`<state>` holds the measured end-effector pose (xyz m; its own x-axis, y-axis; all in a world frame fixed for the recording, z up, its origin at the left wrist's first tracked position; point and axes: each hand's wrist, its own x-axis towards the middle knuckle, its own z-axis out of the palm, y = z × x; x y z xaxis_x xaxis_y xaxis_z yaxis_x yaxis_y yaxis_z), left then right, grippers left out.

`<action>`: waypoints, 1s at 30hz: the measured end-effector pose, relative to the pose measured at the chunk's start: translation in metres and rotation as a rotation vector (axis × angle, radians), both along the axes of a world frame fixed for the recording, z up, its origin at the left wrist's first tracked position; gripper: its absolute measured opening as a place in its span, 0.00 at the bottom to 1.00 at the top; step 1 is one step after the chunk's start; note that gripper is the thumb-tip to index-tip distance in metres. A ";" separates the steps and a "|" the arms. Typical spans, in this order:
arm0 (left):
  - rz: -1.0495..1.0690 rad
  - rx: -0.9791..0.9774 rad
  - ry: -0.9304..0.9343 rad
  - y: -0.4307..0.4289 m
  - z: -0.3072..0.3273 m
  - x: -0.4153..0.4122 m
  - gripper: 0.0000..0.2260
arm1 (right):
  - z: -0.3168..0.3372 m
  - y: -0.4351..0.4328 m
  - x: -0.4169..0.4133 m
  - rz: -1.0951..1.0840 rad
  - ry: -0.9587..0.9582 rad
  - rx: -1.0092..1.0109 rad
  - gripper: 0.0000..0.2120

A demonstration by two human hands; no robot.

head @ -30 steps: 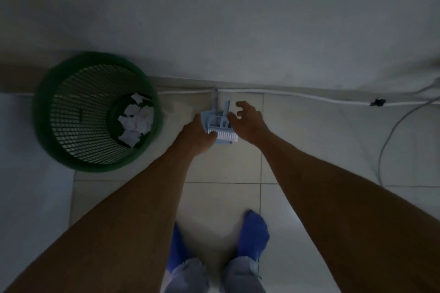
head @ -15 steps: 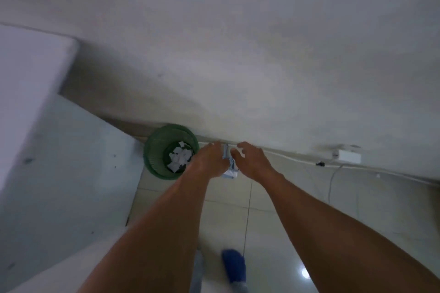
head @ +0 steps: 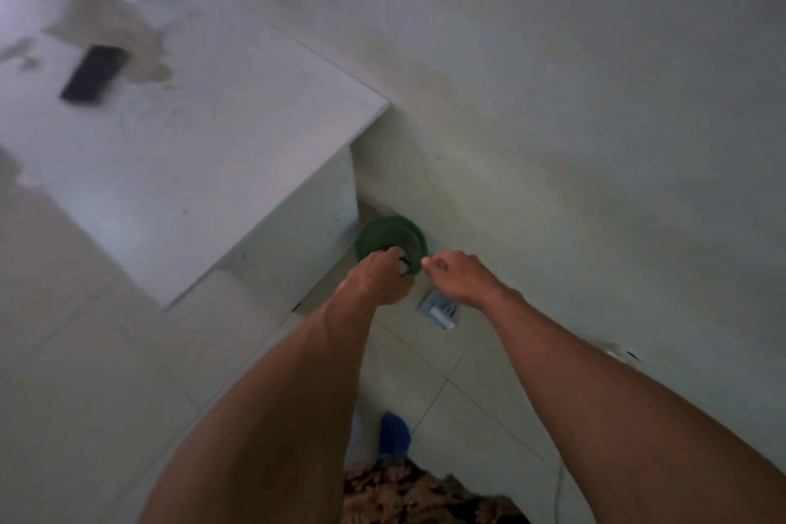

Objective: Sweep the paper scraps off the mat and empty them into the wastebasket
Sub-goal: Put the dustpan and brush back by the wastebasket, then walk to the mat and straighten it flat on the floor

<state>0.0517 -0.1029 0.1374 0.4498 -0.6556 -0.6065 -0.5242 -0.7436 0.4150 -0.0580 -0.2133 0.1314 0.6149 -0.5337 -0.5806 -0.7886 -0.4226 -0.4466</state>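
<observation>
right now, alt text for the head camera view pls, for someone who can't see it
Seen from above, a person's left hand and right hand reach toward a green wastebasket against the wall, with a small blue dustpan and brush on the tiled floor under the right hand. A white table stands to the left.

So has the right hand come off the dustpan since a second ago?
Yes. The right hand has lifted clear; the dustpan lies on the floor by the wall.
</observation>
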 end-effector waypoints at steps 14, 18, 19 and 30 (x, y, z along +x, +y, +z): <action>0.624 0.013 -0.021 0.296 0.029 0.013 0.29 | 0.043 0.229 0.093 0.743 0.050 -0.042 0.26; 0.805 0.042 0.001 0.396 0.023 0.009 0.31 | 0.036 0.325 0.113 0.945 0.114 -0.052 0.25; 0.845 0.046 0.006 0.422 0.023 0.007 0.31 | 0.035 0.351 0.119 0.987 0.121 -0.049 0.25; 1.253 0.088 0.089 0.673 0.009 -0.036 0.30 | 0.027 0.623 0.150 1.334 0.133 -0.011 0.25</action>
<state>0.0156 0.5705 0.1461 0.6880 0.2352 -0.6866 0.5872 -0.7363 0.3362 0.0917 0.4097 0.1588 0.6056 0.4207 -0.6755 0.1897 -0.9007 -0.3908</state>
